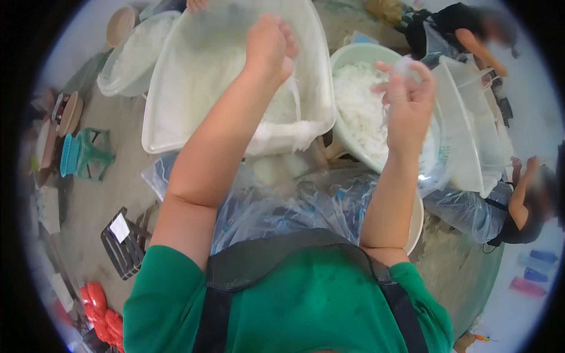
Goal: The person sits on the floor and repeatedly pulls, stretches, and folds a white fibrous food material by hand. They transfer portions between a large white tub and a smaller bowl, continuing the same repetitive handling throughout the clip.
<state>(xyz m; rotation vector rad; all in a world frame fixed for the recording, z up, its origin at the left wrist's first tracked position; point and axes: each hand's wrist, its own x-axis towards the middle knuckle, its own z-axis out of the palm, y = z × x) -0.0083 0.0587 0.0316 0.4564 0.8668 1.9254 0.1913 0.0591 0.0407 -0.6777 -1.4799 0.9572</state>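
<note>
My left hand (271, 46) is held over a large white plastic tub (152, 114), its fingers curled in. From it a thin white strip (296, 99) hangs down to the tub's near rim, where more white stringy material (282, 134) is draped. Cloudy water appears to fill the tub. My right hand (408, 103) is above a round pale green basin (355, 152) heaped with white shredded material (357, 95). Between its thumb and index finger is a blurred, whitish, translucent piece (403, 66); the other fingers are spread.
Another basin (103, 84) of white material stands at the upper left. A second tub (461, 119) is at the right, with two people working beside it. Part of another person's hand (196, 4) shows at the far rim. A green stool (95, 154) and black slatted stool (123, 247) stand left.
</note>
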